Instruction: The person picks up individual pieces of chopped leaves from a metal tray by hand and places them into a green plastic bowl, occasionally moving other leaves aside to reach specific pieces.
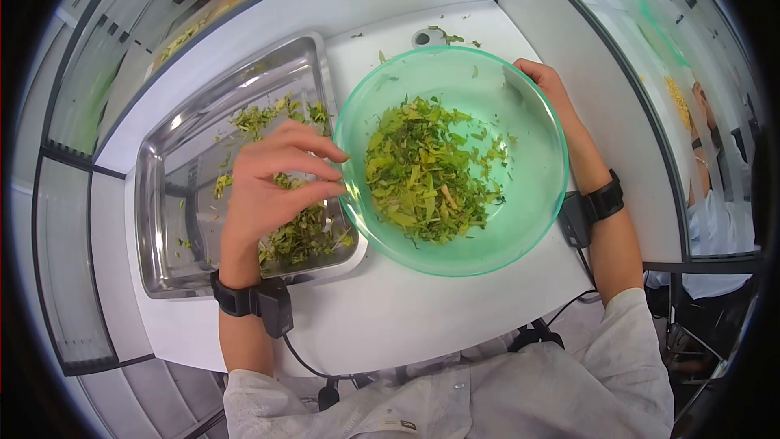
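Observation:
A clear green bowl holds a heap of chopped green leaves. My right hand grips the bowl's upper right rim, its fingers partly hidden behind the edge. At the left rim is my left hand, thumb and fingers closed towards that edge; the fingertips seem to pinch the rim. Beneath this hand lies a rectangular steel tray, with more chopped leaves along its right side. The bowl overlaps the tray's right edge.
Both items are on a white table with partitions on its far and right sides. Leaf scraps lie near a round cable hole at the back. Black cables run from both wrist devices. Beyond the right partition, a person's arm shows.

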`<action>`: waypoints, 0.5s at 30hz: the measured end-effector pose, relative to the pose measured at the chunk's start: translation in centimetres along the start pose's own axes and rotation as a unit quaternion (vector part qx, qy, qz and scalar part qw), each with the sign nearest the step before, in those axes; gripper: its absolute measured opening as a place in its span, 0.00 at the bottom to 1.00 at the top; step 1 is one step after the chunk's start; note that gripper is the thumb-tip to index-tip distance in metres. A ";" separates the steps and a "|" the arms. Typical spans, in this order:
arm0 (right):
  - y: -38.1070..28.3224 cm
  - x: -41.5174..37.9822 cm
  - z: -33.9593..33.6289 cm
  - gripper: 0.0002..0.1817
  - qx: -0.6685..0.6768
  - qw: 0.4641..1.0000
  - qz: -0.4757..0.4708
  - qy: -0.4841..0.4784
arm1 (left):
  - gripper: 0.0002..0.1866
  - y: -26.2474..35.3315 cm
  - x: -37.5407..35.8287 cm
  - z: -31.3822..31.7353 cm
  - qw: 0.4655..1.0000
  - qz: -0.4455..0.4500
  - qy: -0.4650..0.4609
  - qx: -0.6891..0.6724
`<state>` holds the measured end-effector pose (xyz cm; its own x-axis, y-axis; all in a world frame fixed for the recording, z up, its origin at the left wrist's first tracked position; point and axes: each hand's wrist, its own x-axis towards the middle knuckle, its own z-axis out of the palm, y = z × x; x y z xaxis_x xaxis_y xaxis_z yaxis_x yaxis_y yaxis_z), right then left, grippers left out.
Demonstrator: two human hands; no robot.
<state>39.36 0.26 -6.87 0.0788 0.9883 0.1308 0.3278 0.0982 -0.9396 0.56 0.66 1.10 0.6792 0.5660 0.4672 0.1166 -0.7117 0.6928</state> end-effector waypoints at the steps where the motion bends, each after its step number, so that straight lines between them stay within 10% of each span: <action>1: 0.0 0.0 0.0 0.15 -0.008 1.000 -0.005 0.001 | 0.12 0.0 0.0 0.0 1.000 0.001 0.008 -0.013; 15: 0.1 0.1 -0.1 0.14 -0.003 1.000 0.007 0.002 | 0.16 0.6 -0.3 0.7 0.996 -0.085 0.017 -0.018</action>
<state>39.49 0.39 -6.96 0.0871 0.9891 0.1187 0.3318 0.0835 -0.9396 0.93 -0.24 0.93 0.6266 0.6913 0.3599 0.2004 -0.5892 0.7827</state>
